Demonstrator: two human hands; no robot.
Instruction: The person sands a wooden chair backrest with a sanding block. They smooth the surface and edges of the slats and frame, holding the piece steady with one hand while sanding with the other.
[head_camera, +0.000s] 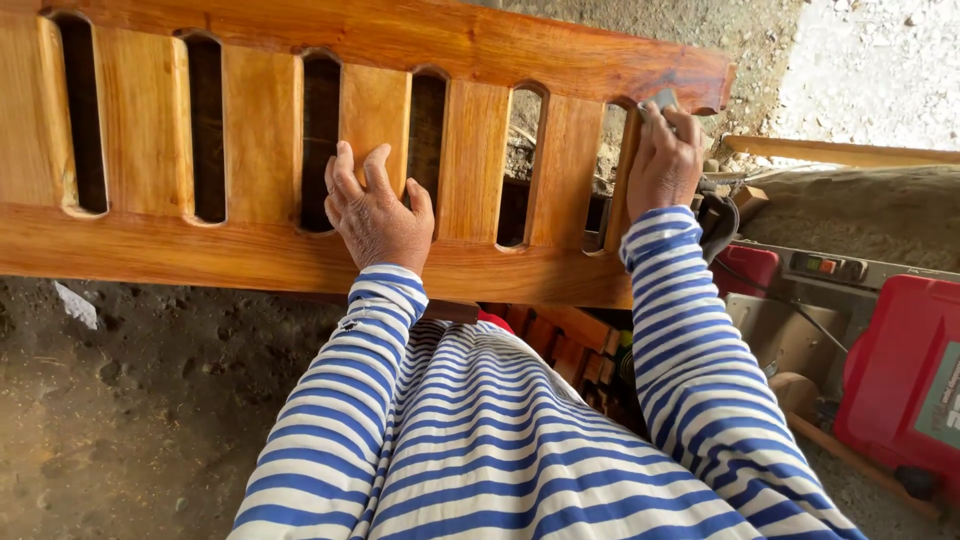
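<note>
Head view — dirt floor (120, 420) | left hand (375, 215) fingers spread on slatted wooden panel (260, 130) | right hand (662, 160) gripping grey pad (662, 100)

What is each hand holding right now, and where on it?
The right hand pinches a small grey pad against the end slat of the slatted wooden panel. The left hand holds nothing, lying flat on a middle slat.

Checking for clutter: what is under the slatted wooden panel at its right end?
Below the slatted wooden panel, stacked reddish wood pieces show beside a red machine. The striped sleeves cover the rest.
</note>
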